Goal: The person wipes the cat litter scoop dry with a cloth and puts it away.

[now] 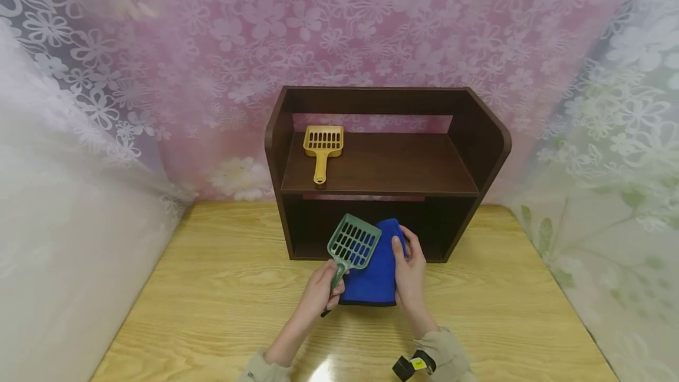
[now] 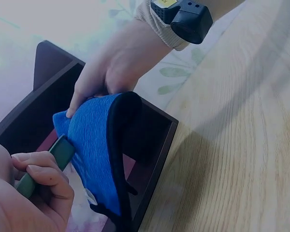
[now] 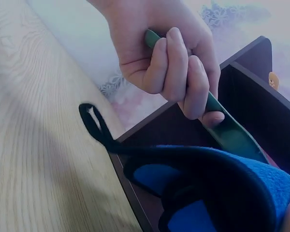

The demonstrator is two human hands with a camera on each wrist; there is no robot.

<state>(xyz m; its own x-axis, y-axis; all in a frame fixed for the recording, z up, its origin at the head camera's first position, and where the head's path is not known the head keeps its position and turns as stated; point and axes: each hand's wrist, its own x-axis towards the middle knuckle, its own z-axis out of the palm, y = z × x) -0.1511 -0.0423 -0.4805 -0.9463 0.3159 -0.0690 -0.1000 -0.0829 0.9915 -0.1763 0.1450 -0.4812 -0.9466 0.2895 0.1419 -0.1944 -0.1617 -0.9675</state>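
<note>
In the head view my left hand [image 1: 320, 286] grips the handle of a green slotted litter scoop [image 1: 339, 246], its head tilted upward. Behind and to the right of the scoop is a folded blue cloth [image 1: 378, 279] with black edging. My right hand [image 1: 411, 267] holds this cloth by its right side, thumb in front. The left wrist view shows the cloth [image 2: 94, 140] close to the scoop [image 2: 63, 152]; whether they touch is unclear. A black loop [image 3: 94, 123] sticks out from the cloth's edge in the right wrist view.
A dark brown two-tier shelf [image 1: 382, 164] stands at the back of the wooden table [image 1: 223, 287]. On its upper tier, at the left, lies a yellow slotted scoop [image 1: 322, 149]. Floral curtains [image 1: 212, 75] hang behind and on both sides.
</note>
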